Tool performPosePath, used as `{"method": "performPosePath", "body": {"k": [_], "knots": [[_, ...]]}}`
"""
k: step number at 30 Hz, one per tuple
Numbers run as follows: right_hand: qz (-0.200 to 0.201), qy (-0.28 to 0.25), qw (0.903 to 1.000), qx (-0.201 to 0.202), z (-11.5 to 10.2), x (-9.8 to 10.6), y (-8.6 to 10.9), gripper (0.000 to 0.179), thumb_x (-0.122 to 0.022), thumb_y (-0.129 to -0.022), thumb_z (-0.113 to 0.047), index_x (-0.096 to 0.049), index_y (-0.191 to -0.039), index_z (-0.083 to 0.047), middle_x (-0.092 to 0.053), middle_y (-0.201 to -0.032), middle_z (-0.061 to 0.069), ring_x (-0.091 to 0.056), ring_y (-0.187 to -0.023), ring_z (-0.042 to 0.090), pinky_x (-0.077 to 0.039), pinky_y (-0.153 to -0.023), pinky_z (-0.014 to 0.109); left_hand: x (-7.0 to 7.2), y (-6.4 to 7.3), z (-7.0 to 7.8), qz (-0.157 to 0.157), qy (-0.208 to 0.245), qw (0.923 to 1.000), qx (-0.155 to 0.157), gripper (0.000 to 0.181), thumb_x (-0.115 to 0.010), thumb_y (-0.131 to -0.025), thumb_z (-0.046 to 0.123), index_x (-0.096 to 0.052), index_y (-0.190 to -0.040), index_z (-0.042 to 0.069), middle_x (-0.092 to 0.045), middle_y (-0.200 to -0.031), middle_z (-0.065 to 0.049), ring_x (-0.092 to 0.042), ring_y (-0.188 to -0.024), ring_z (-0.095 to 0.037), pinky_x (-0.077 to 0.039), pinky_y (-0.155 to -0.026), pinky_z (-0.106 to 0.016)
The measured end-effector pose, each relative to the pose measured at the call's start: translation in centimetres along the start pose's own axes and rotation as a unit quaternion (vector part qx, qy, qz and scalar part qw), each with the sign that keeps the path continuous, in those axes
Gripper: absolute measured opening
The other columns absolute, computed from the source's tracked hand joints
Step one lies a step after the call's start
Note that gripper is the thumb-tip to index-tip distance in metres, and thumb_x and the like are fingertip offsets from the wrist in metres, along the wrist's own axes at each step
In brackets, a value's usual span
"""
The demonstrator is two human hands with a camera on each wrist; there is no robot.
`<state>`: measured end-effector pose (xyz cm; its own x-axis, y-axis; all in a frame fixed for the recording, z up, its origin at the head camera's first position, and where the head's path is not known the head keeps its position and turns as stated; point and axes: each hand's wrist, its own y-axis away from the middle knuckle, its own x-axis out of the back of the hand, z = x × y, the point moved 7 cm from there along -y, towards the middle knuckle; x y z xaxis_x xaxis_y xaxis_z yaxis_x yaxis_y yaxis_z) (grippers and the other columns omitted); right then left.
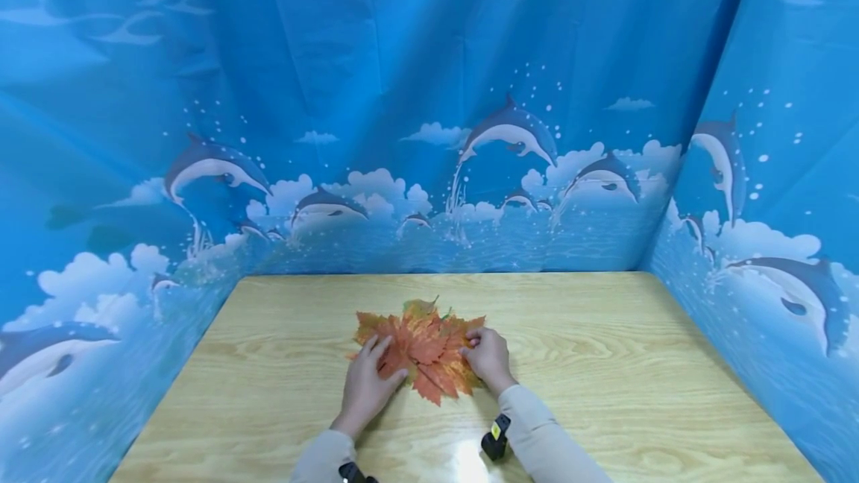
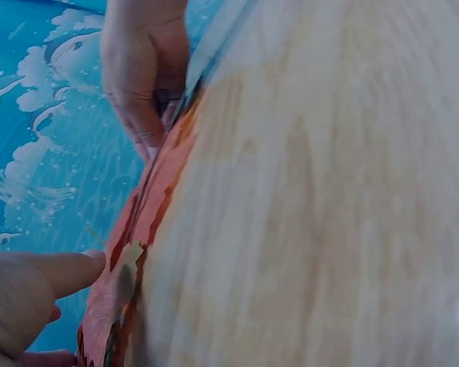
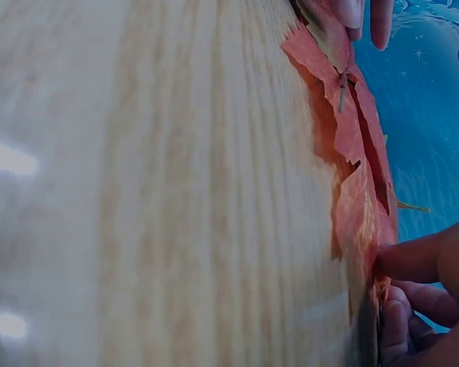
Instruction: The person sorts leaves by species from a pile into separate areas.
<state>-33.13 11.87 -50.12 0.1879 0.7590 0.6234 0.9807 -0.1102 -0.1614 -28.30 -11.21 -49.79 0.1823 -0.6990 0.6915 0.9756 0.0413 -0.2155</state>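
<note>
A pile of orange-red autumn maple leaves (image 1: 427, 345), some with yellow and green on them, lies spread on the wooden table. My left hand (image 1: 369, 384) rests on the pile's left side, fingers and thumb spread apart. At the right edge my right hand (image 1: 492, 360) pinches a leaf between thumb and curled fingers. The right wrist view has the right thumb (image 3: 409, 260) on the red leaf surface (image 3: 356, 206), with the other fingers bent at the edge. In the left wrist view, the left thumb (image 2: 73, 273) points over the leaves (image 2: 164, 180).
The pale wood-grain table (image 1: 604, 364) runs back to a blue curtain (image 1: 376, 110) printed with dolphins and clouds, which also closes off both sides. A black wrist camera (image 1: 495, 438) sits at the right sleeve, another at the left sleeve.
</note>
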Motion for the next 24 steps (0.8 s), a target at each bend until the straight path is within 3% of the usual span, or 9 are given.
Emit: {"method": "performPosePath", "body": {"k": [8, 12, 18, 24], "knots": [[0.0, 0.0, 1.0, 0.005, -0.2, 0.1, 0.1, 0.019, -0.079, -0.072, -0.002, -0.07, -0.089, 0.001, -0.064, -0.075, 0.005, -0.056, -0.068, 0.013, -0.047, -0.062, 0.029, 2.3, -0.1, -0.7, 0.052, 0.053, 0.9972, -0.011, 0.055, -0.077, -0.081, 0.014, -0.057, -0.13, 0.001, -0.048, -0.139, -0.024, -0.044, -0.127, -0.043, -0.036, -0.104, -0.056], [0.001, -0.003, 1.0, 0.008, -0.2, 0.2, 0.2, 0.019, -0.079, -0.072, -0.001, -0.07, -0.088, 0.0, -0.064, -0.075, 0.005, -0.056, -0.068, 0.013, -0.047, -0.062, 0.029, 3.2, 0.0, -1.4, 0.072, 0.059, 0.9956, -0.007, 0.052, -0.078, -0.079, 0.011, -0.059, -0.126, -0.001, -0.053, -0.132, -0.025, -0.053, -0.118, -0.041, -0.043, -0.099, -0.052], [0.001, -0.007, 0.9999, 0.014, -0.2, 0.2, 0.2, 0.019, -0.079, -0.072, -0.001, -0.07, -0.088, 0.001, -0.064, -0.074, 0.005, -0.056, -0.068, 0.013, -0.047, -0.061, 0.029, 3.6, 0.0, -2.5, 0.065, 0.052, 0.9963, 0.02, 0.051, -0.079, -0.079, 0.012, -0.06, -0.124, -0.002, -0.061, -0.12, -0.023, -0.06, -0.107, -0.038, -0.047, -0.092, -0.051], [0.002, -0.007, 0.9998, 0.016, -0.2, 0.2, 0.1, 0.018, -0.079, -0.072, -0.001, -0.07, -0.088, 0.001, -0.064, -0.074, 0.005, -0.057, -0.068, 0.013, -0.047, -0.062, 0.029, 3.6, -0.2, -2.7, 0.044, 0.037, 0.9983, 0.008, 0.045, -0.079, -0.078, 0.014, -0.064, -0.117, -0.005, -0.063, -0.116, -0.024, -0.059, -0.108, -0.04, -0.046, -0.092, -0.051]]}}
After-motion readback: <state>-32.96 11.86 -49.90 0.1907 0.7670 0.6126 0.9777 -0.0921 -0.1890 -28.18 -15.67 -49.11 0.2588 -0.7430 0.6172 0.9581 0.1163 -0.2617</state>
